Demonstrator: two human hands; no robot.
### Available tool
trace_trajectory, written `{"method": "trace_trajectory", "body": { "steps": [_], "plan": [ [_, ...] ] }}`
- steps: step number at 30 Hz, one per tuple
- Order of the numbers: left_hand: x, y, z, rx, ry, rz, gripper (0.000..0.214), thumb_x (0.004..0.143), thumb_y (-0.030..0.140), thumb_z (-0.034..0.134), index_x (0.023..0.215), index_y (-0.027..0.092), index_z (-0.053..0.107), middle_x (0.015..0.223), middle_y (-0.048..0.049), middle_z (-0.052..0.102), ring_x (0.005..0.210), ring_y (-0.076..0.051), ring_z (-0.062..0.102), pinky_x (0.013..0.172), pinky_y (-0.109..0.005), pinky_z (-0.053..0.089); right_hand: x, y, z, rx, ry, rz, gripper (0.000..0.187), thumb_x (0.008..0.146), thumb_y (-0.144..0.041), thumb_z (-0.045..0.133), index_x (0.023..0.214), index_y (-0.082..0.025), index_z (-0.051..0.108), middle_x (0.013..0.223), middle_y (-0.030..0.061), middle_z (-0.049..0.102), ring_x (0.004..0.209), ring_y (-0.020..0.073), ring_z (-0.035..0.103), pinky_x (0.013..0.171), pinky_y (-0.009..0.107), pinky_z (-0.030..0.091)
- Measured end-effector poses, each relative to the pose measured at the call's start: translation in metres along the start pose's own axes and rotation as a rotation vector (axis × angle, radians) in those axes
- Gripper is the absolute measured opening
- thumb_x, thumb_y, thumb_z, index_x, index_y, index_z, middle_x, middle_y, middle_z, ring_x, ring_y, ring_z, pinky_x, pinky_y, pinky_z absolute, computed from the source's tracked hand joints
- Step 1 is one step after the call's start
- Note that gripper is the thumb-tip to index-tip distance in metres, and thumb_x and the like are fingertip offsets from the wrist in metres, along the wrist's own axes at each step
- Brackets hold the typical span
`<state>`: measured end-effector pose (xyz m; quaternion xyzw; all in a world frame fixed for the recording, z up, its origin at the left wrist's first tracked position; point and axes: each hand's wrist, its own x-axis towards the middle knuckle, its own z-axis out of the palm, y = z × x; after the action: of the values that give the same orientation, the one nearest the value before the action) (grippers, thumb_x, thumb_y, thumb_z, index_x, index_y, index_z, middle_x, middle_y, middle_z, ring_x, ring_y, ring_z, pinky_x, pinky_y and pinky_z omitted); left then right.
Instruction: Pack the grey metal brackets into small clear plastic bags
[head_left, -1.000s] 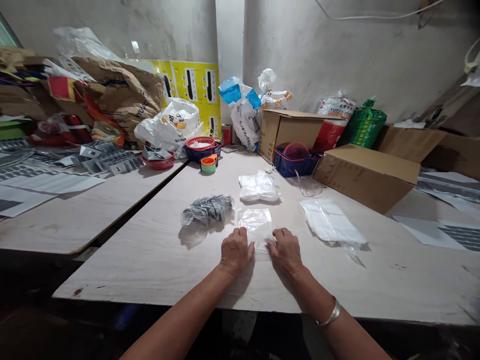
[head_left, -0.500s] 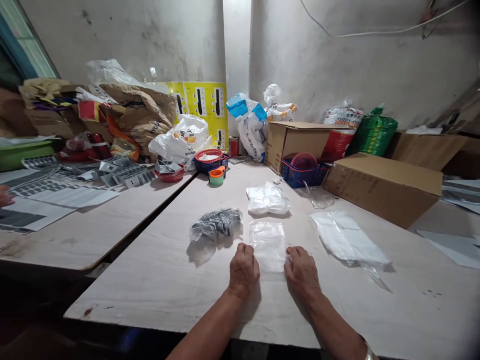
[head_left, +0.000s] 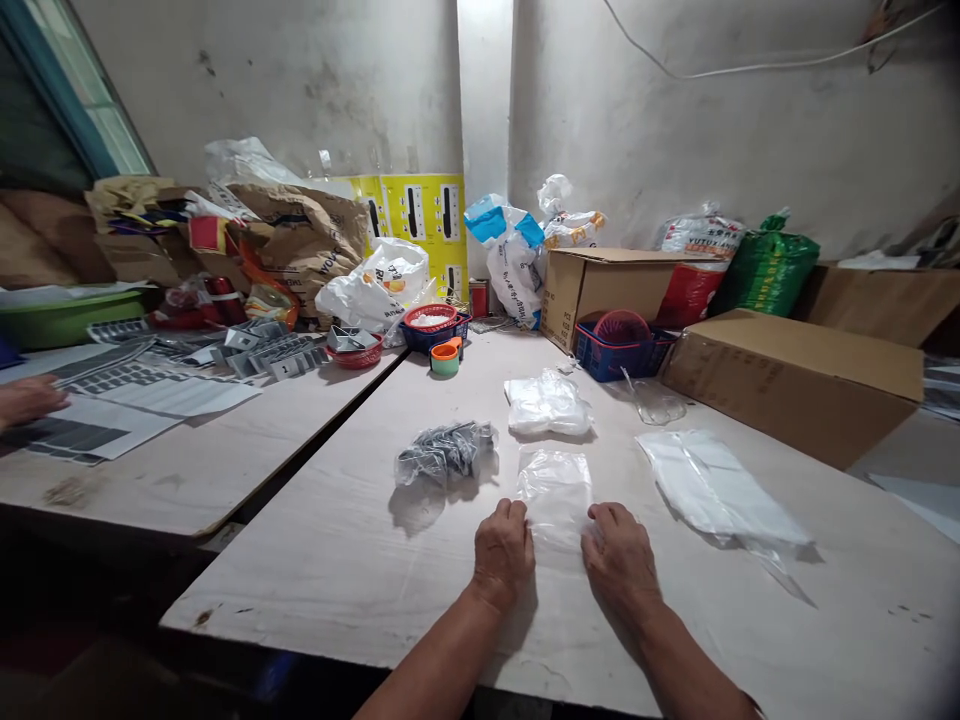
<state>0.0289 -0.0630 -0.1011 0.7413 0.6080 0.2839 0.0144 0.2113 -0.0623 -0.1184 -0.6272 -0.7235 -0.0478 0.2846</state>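
Observation:
A clear plastic bag (head_left: 555,500) lies flat on the pale wooden table (head_left: 300,585), just ahead of my hands. My left hand (head_left: 502,553) grips the bag's lower left edge, and my right hand (head_left: 621,555) grips its lower right corner. To the left of the bag sits a clear bag of grey metal parts (head_left: 444,455). A white plastic bundle (head_left: 547,405) lies beyond it, and flat white plastic sheets (head_left: 716,490) lie to the right of my right hand.
A co-worker's hand (head_left: 28,400) rests on printed sheets on a neighbouring table at far left. Grey metal pieces (head_left: 270,355), a blue basket (head_left: 622,360) and cardboard boxes (head_left: 787,385) stand along the back, with sacks against the wall.
The whole view has shifted right and down as my head turned. My hands stay at the bag's lower edge. A co-worker's hand has come into view at the left edge.

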Motion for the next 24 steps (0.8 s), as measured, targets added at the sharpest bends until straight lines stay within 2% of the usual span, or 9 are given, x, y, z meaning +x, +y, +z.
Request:
{"method": "trace_trajectory", "body": {
  "steps": [4, 12, 24],
  "plan": [
    [-0.0005, 0.0001, -0.001, 0.003, -0.025, -0.008, 0.015, 0.076, 0.01, 0.043, 0.08, 0.018, 0.055, 0.083, -0.0048, 0.056, 0.073, -0.018, 0.054, 0.065, -0.028, 0.035, -0.0012, 0.0019, 0.0011, 0.008, 0.011, -0.008, 0.021, 0.074, -0.016, 0.046, 0.094, -0.018, 0.053, 0.095, 0.0065, 0.054, 0.091, 0.0215, 0.05, 0.079, 0.034, 0.035],
    [-0.0019, -0.0019, 0.0023, 0.025, -0.077, -0.002, 0.015, 0.076, 0.011, 0.044, 0.078, 0.02, 0.055, 0.08, -0.0025, 0.057, 0.065, -0.015, 0.053, 0.058, -0.028, 0.03, 0.0011, 0.005, 0.0021, 0.037, 0.02, -0.001, 0.009, 0.075, -0.018, 0.046, 0.08, -0.019, 0.053, 0.087, 0.0049, 0.053, 0.079, 0.0189, 0.051, 0.073, 0.032, 0.036],
    [-0.0024, -0.0023, 0.0023, 0.011, -0.117, -0.01, 0.013, 0.077, 0.012, 0.045, 0.078, 0.019, 0.055, 0.081, -0.0038, 0.06, 0.068, -0.016, 0.055, 0.059, -0.027, 0.032, 0.0016, 0.0099, 0.0057, 0.114, 0.026, 0.037, 0.008, 0.073, -0.018, 0.045, 0.078, -0.02, 0.052, 0.085, 0.0038, 0.051, 0.076, 0.0175, 0.05, 0.072, 0.031, 0.038]
  ]
}}
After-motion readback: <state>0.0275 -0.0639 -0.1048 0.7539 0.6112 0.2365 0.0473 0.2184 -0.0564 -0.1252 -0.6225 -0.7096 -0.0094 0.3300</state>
